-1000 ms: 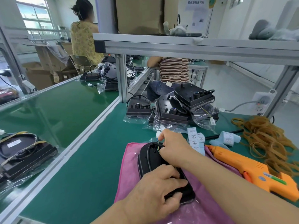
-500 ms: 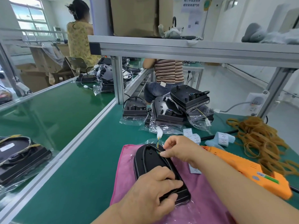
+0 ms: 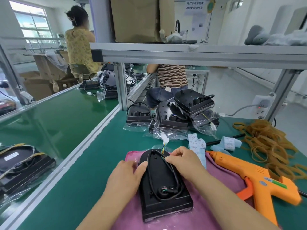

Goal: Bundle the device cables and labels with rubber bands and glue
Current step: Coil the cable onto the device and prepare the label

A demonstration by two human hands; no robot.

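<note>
Left hand [image 3: 126, 177] grips the left rim of the black plastic device [image 3: 166, 203], thumb on top. Right hand [image 3: 184, 161] pinches the round black cable [image 3: 174, 173], which runs in an oval loop over the device's matte back. Device lies flat on a pink cloth [image 3: 224, 180] on the green bench mat [image 3: 93, 163]. Orange glue gun [image 3: 259, 181] sits just right of it, with tangled tan rubber bands [image 3: 269, 143] beyond and white label strips [image 3: 196, 144] near.

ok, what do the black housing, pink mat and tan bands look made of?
black housing: matte moulded plastic, probably; dull even sheen, moulded screw holes. pink mat: soft cloth; it creases. tan bands: rubber, seemingly; limp, tangled loops.
</note>
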